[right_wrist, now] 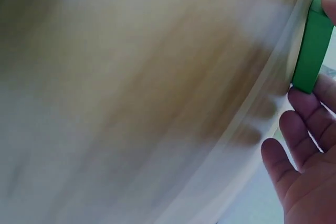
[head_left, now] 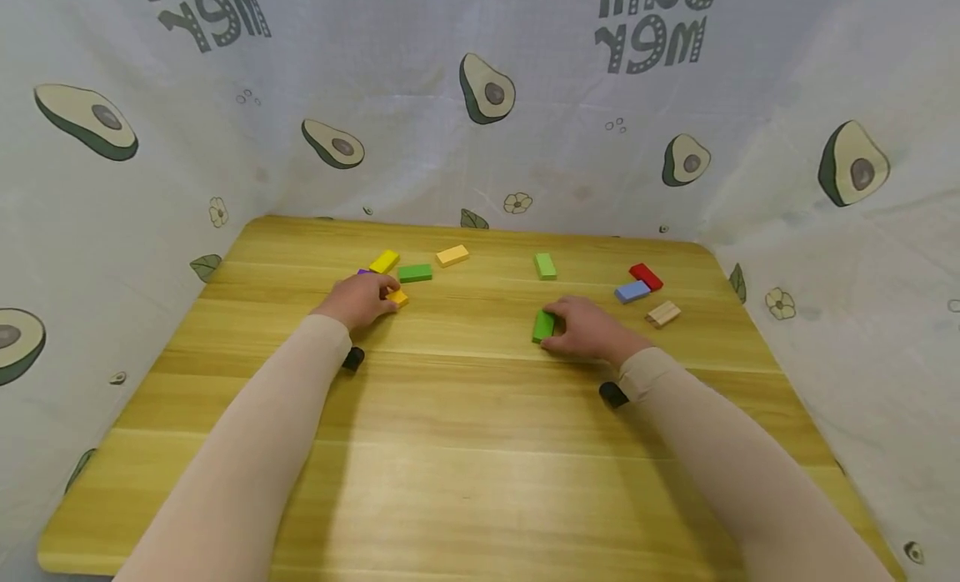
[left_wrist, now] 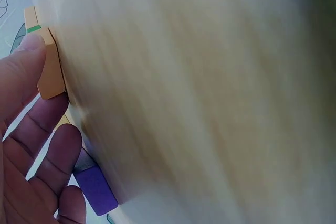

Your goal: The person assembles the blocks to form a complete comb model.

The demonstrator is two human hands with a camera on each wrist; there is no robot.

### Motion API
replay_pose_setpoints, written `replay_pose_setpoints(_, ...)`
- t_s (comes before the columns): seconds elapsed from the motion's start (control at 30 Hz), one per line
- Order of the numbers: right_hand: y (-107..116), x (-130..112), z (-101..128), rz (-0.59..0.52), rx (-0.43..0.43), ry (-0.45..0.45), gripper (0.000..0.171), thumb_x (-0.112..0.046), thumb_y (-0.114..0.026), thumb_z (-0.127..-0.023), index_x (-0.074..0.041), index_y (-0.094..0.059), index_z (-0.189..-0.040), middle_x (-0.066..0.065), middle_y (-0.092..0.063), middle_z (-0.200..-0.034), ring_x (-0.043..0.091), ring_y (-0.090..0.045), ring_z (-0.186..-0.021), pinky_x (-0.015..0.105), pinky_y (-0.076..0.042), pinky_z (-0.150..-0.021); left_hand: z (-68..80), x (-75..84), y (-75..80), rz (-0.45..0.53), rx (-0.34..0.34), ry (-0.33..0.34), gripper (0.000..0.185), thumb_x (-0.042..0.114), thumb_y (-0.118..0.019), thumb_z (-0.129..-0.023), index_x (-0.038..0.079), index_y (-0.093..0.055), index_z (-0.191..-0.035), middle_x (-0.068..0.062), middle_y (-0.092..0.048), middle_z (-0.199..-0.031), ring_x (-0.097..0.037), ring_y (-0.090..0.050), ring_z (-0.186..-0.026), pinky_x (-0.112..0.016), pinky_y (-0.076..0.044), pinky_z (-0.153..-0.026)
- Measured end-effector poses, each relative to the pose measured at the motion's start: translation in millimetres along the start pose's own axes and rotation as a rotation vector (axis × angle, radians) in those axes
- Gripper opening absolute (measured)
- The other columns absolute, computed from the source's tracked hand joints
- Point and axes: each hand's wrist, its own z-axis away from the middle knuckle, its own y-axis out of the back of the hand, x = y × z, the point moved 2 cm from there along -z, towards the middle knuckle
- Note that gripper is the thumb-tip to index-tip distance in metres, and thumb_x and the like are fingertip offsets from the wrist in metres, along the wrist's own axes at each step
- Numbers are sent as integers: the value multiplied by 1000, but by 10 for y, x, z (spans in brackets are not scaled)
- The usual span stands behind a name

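Avocado-print cloth [head_left: 480, 107] walls in a wooden table [head_left: 465, 449]. The right hand [head_left: 588, 330], right of centre, pinches a green block [head_left: 543, 324] resting on the wood. The left hand [head_left: 362, 299], further left, pinches an orange block [head_left: 398, 298], with a purple block [left_wrist: 95, 188] just beside its fingers.

1. In both wrist views the surface [left_wrist: 199, 98] is smeared by motion blur, its grain unreadable.
2. The purple block [head_left: 363, 272] is almost wholly hidden behind the left hand [head_left: 362, 299] in the head view.
3. The orange block [head_left: 398, 298] shows only one end past the fingers.
4. The right hand [right_wrist: 307, 156] is cut off by the right wrist view's edge, as is the green block [right_wrist: 311, 45] at its top.
5. The printed letters [head_left: 651, 27] on the backdrop run off the top edge.
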Motion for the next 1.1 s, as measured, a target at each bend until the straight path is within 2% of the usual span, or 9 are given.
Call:
replay_pose_setpoints(0.13,32,-35,-97,-2,34,32,62,-40,-70,-78,-5,-53,-127,11,-54,-115,23,-50,-97,37,-45,-83,4,8,30,-10,-3,3,40,36,-63,-88,21,-56,-125,-1,-61,-105,-21,-55,-97,-48,-38,-93)
replay_pose_setpoints(0.37,102,-157,-460,-16,50,-1,66,-40,-68,-79,-9,-47,-133,13,-47,-128,28,-46,-114,44,-40,-98,26,-38,-9,-14,0,10,40,37,-62,-88,22,-56,-124,0,-61,-104,-20,-55,-96,-47,-39,-92)
replay_pose_setpoints(0.6,138,-255,-875,-66,54,-46,66,-39,-68,-80,-13,-45,-136,9,-43,-133,26,-44,-117,42,-40,-99,57,16,-30,-24,19,9,39,36,-63,-87,22,-57,-123,0,-63,-104,-20,-57,-98,-55,-34,-95)
replay_pose_setpoints(0.7,138,-281,-1010,-87,41,-59,66,-37,-67,-80,-13,-44,-137,10,-40,-138,26,-42,-121,43,-38,-101,54,31,-41,-24,23,14,39,37,-63,-87,23,-57,-123,1,-63,-102,-19,-57,-97,-54,-34,-94)
replay_pose_setpoints(1.1,108,-310,-1356,-58,52,-42,67,-32,-66,-79,-12,-42,-139,11,-40,-139,25,-42,-121,40,-35,-105,57,43,-40,-15,48,34,36,36,-64,-87,23,-58,-120,2,-62,-101,-19,-56,-96,-51,-33,-93)
